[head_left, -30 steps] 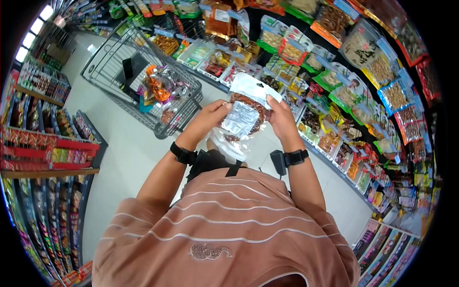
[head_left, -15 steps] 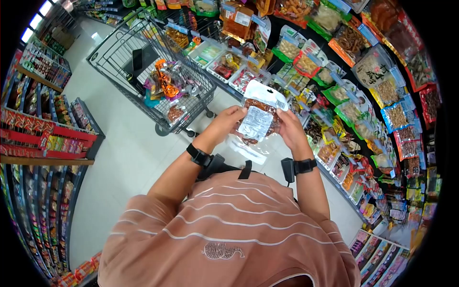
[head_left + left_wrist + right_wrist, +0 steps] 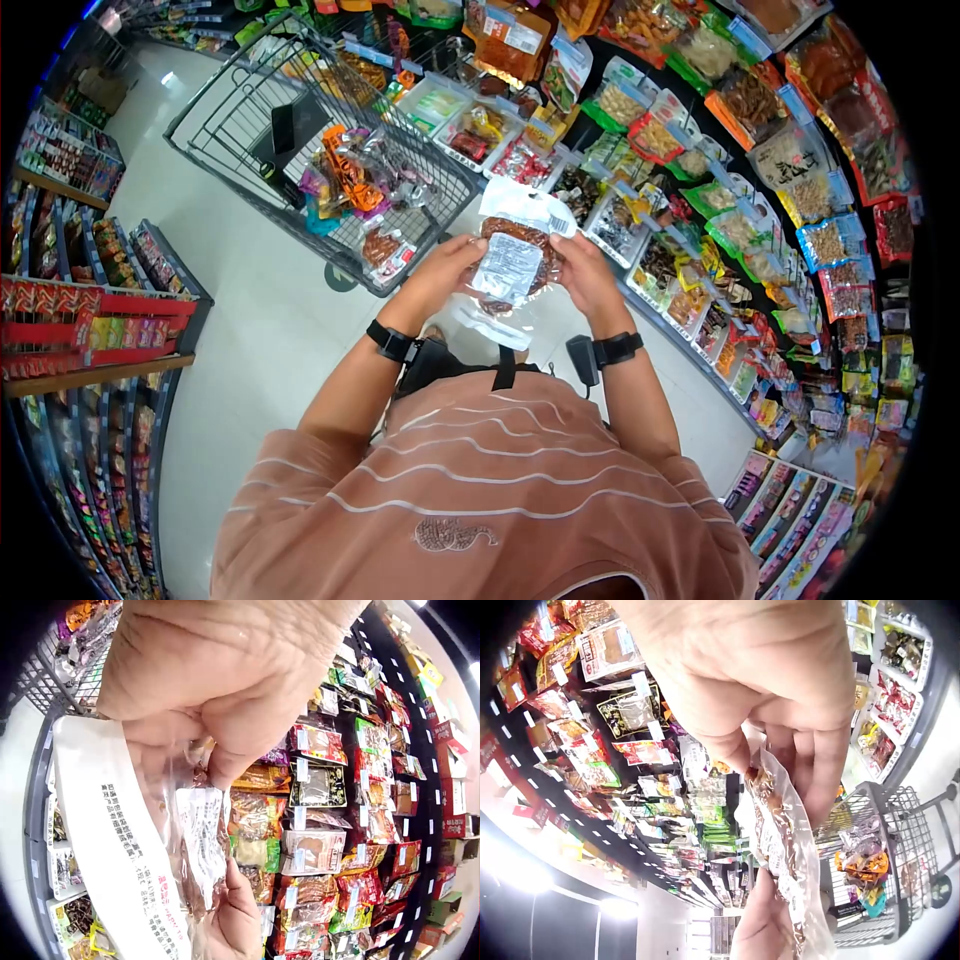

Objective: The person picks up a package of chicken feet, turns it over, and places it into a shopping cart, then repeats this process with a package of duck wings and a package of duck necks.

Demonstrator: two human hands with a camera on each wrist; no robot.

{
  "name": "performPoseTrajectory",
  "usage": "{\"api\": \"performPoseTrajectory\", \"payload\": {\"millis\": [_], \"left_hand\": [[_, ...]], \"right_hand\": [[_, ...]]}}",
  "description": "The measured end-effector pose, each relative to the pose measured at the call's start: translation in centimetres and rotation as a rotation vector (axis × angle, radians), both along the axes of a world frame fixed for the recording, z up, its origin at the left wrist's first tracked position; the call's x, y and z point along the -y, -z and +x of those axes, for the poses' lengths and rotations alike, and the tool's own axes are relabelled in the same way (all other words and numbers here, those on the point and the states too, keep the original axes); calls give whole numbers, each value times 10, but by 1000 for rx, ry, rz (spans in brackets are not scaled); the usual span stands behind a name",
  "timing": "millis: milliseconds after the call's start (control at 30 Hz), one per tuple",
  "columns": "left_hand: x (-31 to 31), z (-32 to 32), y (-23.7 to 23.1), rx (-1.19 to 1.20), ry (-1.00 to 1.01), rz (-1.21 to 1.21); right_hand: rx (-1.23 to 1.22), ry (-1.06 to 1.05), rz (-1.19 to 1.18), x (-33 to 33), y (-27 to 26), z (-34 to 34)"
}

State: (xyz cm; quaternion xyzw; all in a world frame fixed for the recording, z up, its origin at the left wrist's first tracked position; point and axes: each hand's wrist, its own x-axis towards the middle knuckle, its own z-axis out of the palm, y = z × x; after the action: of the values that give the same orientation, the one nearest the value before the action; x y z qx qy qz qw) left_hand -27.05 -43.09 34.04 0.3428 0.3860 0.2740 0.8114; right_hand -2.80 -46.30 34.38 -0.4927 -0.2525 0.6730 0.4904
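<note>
A clear packet (image 3: 508,268) of reddish-brown food with a white printed label and a white top strip is held up in front of the body. My left hand (image 3: 440,272) pinches its left edge, thumb on the label side. On the opposite edge, my right hand (image 3: 588,276) grips it the same way. In the left wrist view the packet's white printed strip (image 3: 112,840) stands beside the left hand (image 3: 217,682). The right wrist view shows the packet (image 3: 780,840) nearly edge-on, pinched by the right hand (image 3: 765,682).
A wire shopping cart (image 3: 225,165) at the upper left holds several packets and a dark phone (image 3: 283,128). Shelves of hanging packets and white trays (image 3: 478,135) curve along the right. Snack shelves (image 3: 100,385) stand at the left, with pale floor (image 3: 240,400) between.
Both hands keep their grip on the packet, which has shifted slightly left and down in the head view since half a second ago. The cart appears larger and nearer to the hands.
</note>
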Motion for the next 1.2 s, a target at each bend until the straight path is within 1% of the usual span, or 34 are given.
{"api": "performPoseTrajectory", "payload": {"millis": [167,267,400,433,533,600,667,700,800,833,900,933,967,1000,1067,1100,1167,1200], "left_hand": [[-14,-23,12,39,-3,-31],[-20,-32,25,71,11,-53],[-28,-38,16,103,8,-99],[-29,-41,13,80,10,-91],[-34,-45,23,108,0,-74],[-39,-48,37,147,38,-40],[-43,-50,41,175,37,-49],[-44,-54,35,153,41,-66],[-45,-58,42,191,17,-67],[-45,-63,37,125,55,-58],[-44,-66,52,135,23,-13],[-47,-63,48,151,18,18],[-49,-64,43,35,7,54],[-46,-61,34,1,-100,34],[-54,-60,36,-36,-158,172],[-59,-58,38,-111,-159,263],[-64,-51,40,-265,-174,447],[-62,-45,38,-278,-166,525]], "right_hand": [[42,14,-3,-9,-5,-28],[53,9,-5,-11,1,-34],[103,70,-41,-17,2,-44],[107,92,-57,-18,-1,-49],[105,98,-68,-22,5,-52],[116,68,-48,-22,4,-52],[114,28,-24,-26,4,-52],[133,30,-46,-28,2,-55],[155,36,-75,-31,-3,-64],[163,29,-75,-32,-4,-66],[183,38,-65,-34,-2,-70],[326,6,-133,-36,6,-65],[276,37,-66,-37,16,-63],[226,73,-5,-35,18,-68],[327,112,-19,-37,11,-71],[355,100,9,-37,11,-71],[358,34,26,-38,1,-79],[358,-5,37,-39,-6,-85]]}}
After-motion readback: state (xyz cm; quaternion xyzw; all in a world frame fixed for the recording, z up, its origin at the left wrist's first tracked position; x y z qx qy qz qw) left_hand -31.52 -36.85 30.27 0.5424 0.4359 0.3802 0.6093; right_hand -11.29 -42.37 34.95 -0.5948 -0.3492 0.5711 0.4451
